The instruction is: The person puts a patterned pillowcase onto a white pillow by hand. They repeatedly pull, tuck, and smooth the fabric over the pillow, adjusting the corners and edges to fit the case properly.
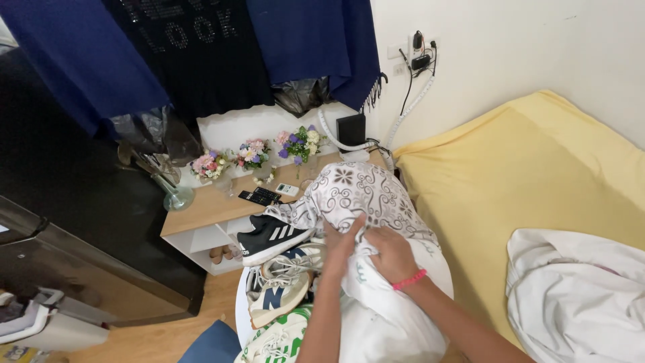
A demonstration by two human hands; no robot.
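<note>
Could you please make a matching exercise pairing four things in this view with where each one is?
Things:
1. patterned cloth
2. black sneaker
3. flower bouquets
4. white sheet

Places:
A. lying on the yellow mattress
B. standing on the wooden shelf top
C. gripped by the left hand and right hand
D. on top of the pile of shoes

Pairs: 1-C, 2-D, 3-B, 4-A
</note>
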